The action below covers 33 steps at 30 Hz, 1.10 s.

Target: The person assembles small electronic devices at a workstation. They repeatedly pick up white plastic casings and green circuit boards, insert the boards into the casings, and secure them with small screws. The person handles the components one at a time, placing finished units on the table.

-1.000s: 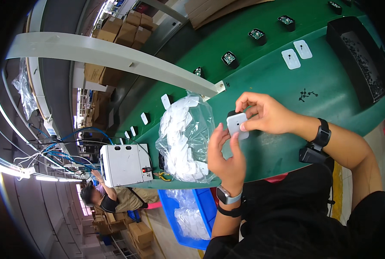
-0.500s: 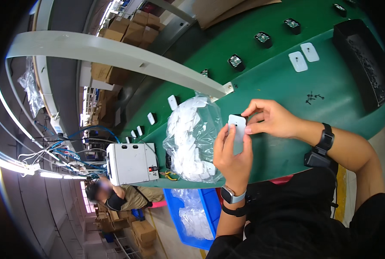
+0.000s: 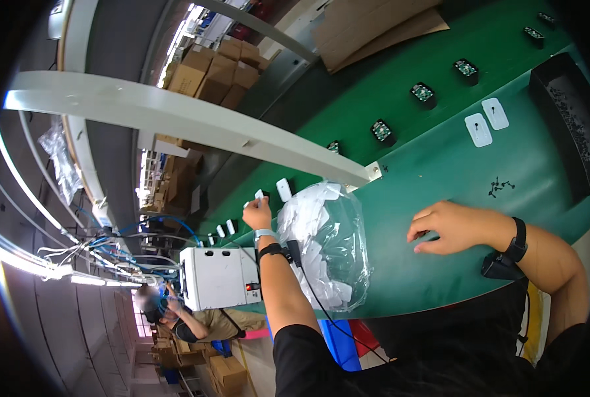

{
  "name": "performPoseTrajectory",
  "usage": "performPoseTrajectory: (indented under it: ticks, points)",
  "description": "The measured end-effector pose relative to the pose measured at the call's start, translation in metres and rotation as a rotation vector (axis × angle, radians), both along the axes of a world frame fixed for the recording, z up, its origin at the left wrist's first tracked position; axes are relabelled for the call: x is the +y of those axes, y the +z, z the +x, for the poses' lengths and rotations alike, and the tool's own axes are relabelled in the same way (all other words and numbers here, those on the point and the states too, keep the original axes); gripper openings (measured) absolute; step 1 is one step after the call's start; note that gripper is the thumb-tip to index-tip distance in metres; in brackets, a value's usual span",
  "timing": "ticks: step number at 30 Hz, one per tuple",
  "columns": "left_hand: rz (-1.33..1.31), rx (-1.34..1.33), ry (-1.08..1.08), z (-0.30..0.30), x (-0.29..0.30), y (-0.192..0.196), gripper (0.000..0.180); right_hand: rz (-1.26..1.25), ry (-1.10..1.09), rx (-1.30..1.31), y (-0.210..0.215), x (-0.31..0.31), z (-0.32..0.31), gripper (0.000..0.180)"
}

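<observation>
My left hand (image 3: 258, 213) is stretched out to the far left over the green conveyor belt (image 3: 374, 86), pinching a small white plate whose edge shows at the fingertips. Two similar white plates (image 3: 273, 191) lie on the belt just beyond it. A clear plastic bag (image 3: 328, 245) full of white plates sits on the green worktable (image 3: 427, 178) between my arms. My right hand (image 3: 450, 227) rests on the worktable to the right of the bag, fingers loosely bent, with nothing in it.
Two white plates (image 3: 487, 122) and loose black screws (image 3: 500, 187) lie ahead of my right hand, beside a black tray (image 3: 566, 126). Black modules (image 3: 422, 92) ride the belt. A white machine box (image 3: 219, 278), a blue bin (image 3: 338, 344), cardboard boxes (image 3: 209, 66) and another person (image 3: 176, 311) are nearby.
Both hands were together on the white plate in front of the bag. Now my left hand has carried it out left to the belt, and my right hand has dropped onto the table.
</observation>
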<state>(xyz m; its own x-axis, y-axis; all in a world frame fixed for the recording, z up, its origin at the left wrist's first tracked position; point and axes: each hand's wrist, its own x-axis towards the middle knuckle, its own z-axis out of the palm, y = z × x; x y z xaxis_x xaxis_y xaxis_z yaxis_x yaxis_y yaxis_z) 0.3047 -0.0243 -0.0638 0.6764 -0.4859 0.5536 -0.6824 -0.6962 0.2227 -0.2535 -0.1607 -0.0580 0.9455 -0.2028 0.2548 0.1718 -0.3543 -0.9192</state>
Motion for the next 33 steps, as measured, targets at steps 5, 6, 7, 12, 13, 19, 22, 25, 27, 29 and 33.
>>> performPoseTrajectory:
  ticks: [5,6,7,12,13,19,22,25,27,29,33]
  points:
    - [-0.021,0.096,0.019,0.012,-0.021,-0.029,0.038,-0.018,-0.030,0.070,0.000,-0.004,-0.006,0.020]
    - [0.018,0.101,0.021,0.014,-0.024,-0.028,0.038,-0.017,-0.029,0.066,0.001,-0.005,-0.005,0.020]
    - [0.057,0.107,0.024,0.015,-0.025,-0.028,0.038,-0.004,-0.031,0.059,0.000,-0.006,-0.005,0.020]
    - [0.109,0.175,0.008,0.016,-0.015,-0.027,0.043,0.015,-0.029,0.059,-0.002,-0.005,-0.005,0.021]
    - [0.106,0.173,-0.015,0.014,-0.014,-0.025,0.045,0.010,-0.026,0.058,-0.003,-0.005,-0.005,0.021]
    - [0.051,-0.065,-0.092,-0.021,0.006,0.021,0.042,0.025,0.015,0.016,-0.006,-0.002,0.001,0.018]
    - [-0.274,0.185,-0.341,-0.130,-0.014,0.052,0.013,-0.017,0.007,0.041,-0.008,-0.004,-0.005,0.021]
    - [-0.027,0.472,-0.690,-0.216,0.002,0.049,0.012,-0.054,0.015,0.095,-0.007,-0.004,-0.008,0.023]
    - [0.245,0.588,-0.741,-0.254,0.002,0.041,0.015,-0.051,0.031,0.099,-0.007,0.000,-0.007,0.022]
    - [0.305,0.312,-0.750,-0.261,-0.011,0.033,0.022,-0.058,0.037,0.055,0.002,0.003,-0.007,0.021]
    - [0.312,-0.131,-0.711,-0.235,-0.036,0.000,0.030,-0.113,0.044,-0.028,0.003,-0.004,-0.005,0.018]
